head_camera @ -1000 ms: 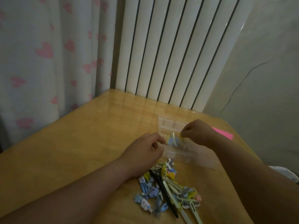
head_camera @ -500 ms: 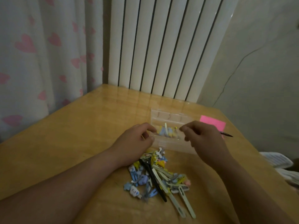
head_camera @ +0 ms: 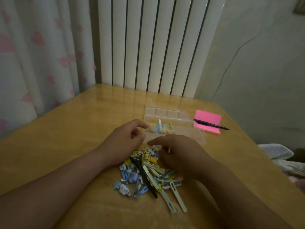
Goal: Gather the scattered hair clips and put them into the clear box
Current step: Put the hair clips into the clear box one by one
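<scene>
Right hand (head_camera: 181, 156) over hair clips (head_camera: 145, 176) | left hand (head_camera: 122, 142) beside clear box (head_camera: 186, 131)

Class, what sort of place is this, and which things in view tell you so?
Most likely a room in a home, perhaps a bedroom: a heart-patterned curtain, a white radiator, and a wooden table strewn with hair clips.
</scene>
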Available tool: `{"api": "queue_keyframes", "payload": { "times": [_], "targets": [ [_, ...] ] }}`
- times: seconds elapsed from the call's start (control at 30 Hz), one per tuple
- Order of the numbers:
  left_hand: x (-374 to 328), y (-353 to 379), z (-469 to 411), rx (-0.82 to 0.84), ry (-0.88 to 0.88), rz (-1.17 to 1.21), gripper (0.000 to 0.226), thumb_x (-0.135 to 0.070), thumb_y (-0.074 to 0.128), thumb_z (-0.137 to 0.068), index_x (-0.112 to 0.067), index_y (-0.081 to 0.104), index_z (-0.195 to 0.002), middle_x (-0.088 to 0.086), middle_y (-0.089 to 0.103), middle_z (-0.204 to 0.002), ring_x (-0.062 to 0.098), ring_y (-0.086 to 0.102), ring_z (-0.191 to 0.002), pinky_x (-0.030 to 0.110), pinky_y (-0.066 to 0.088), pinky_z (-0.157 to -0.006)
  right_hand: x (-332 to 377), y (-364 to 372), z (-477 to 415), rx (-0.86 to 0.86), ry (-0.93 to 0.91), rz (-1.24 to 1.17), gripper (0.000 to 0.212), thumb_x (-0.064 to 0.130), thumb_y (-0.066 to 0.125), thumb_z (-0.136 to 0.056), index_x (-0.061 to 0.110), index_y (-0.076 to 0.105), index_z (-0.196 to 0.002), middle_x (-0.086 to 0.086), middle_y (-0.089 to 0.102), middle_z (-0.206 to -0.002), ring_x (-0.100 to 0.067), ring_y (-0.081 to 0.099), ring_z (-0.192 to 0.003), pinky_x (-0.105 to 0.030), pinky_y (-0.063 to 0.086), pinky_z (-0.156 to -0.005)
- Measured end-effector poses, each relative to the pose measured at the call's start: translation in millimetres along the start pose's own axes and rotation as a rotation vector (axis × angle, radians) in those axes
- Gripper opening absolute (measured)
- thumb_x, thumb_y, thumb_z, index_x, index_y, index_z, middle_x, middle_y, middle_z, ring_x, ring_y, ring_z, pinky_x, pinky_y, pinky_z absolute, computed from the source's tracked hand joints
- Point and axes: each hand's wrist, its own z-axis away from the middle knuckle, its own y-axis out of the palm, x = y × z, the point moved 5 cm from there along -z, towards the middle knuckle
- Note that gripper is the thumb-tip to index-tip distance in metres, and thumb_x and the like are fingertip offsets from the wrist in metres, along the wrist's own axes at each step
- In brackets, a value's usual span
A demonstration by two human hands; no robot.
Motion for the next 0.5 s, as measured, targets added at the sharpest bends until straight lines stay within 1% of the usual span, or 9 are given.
{"api": "queue_keyframes", "payload": {
  "times": [0.07, 0.13, 0.23, 0.3, 0.37, 0.43, 0.5],
  "targets": [
    [0.6, -0.1, -0.2, 0.001, -0.003, 0.001, 0.023, -0.032, 0.06, -0.106, -0.042, 0.062, -0.127, -0.006, 0.066, -0.096, 0.01, 0.061, -0.084, 0.03, 0.051, -0.075, 5.2, 0.4, -1.4, 0.018, -0.04, 0.094, 0.04, 0.032, 0.05, -0.106, 0.049, 0.058, -0.141, 0.013, 0.062, -0.117, -0.009, 0.058, -0.098, -0.032, 0.053, -0.085],
    [0.4, 0.0, -0.2, 0.001, -0.003, 0.005, 0.022, -0.032, 0.06, -0.106, -0.042, 0.063, -0.126, -0.006, 0.065, -0.096, 0.011, 0.061, -0.084, 0.03, 0.051, -0.075, 5.2, -1.6, -1.2, 0.019, -0.05, 0.139, 0.035, 0.032, 0.051, -0.106, 0.047, 0.062, -0.135, 0.011, 0.063, -0.117, -0.013, 0.061, -0.104, -0.035, 0.054, -0.086],
    [0.0, 0.0, 0.6, 0.008, -0.004, 0.009, 0.022, -0.032, 0.06, -0.106, -0.042, 0.063, -0.126, -0.005, 0.065, -0.096, 0.012, 0.061, -0.084, 0.029, 0.05, -0.074, 1.6, -5.4, 1.9, 0.026, -0.028, 0.153, 0.027, 0.034, 0.056, -0.103, 0.043, 0.065, -0.127, 0.011, 0.066, -0.112, -0.013, 0.063, -0.101, -0.036, 0.056, -0.085],
    [-0.4, -0.1, 0.7, 0.007, -0.003, 0.007, 0.022, -0.032, 0.06, -0.106, -0.043, 0.063, -0.126, -0.005, 0.065, -0.096, 0.012, 0.061, -0.085, 0.03, 0.051, -0.075, -0.3, -9.4, 4.3, 0.02, -0.023, 0.109, 0.024, 0.038, 0.06, -0.101, 0.042, 0.068, -0.123, 0.014, 0.064, -0.106, -0.009, 0.062, -0.095, -0.036, 0.057, -0.084],
    [-0.6, 0.5, 0.7, 0.009, 0.0, 0.002, 0.022, -0.032, 0.06, -0.106, -0.042, 0.063, -0.126, -0.005, 0.065, -0.096, 0.012, 0.061, -0.084, 0.03, 0.05, -0.074, -1.9, -14.9, 4.1, -0.034, -0.035, 0.036, 0.02, 0.04, 0.063, -0.1, 0.042, 0.071, -0.118, 0.015, 0.059, -0.101, -0.004, 0.058, -0.088, -0.032, 0.056, -0.081],
    [-0.5, 0.9, 0.5, 0.01, 0.001, 0.002, 0.021, -0.032, 0.06, -0.106, -0.041, 0.063, -0.126, -0.005, 0.065, -0.096, 0.012, 0.061, -0.084, 0.028, 0.05, -0.073, -9.2, -24.0, 3.2, -0.143, -0.017, -0.107, 0.018, 0.039, 0.066, -0.099, 0.039, 0.073, -0.115, 0.017, 0.058, -0.104, -0.001, 0.058, -0.09, -0.027, 0.054, -0.081],
    [-0.1, 0.9, 0.5, 0.012, 0.0, 0.004, 0.021, -0.033, 0.06, -0.107, -0.041, 0.063, -0.126, -0.006, 0.064, -0.096, 0.011, 0.06, -0.084, 0.026, 0.049, -0.072, -22.9, -35.5, 2.2, -0.276, 0.049, -0.254, 0.017, 0.035, 0.067, -0.1, 0.035, 0.074, -0.115, 0.018, 0.064, -0.107, 0.002, 0.061, -0.093, -0.022, 0.052, -0.081]
  ]
}}
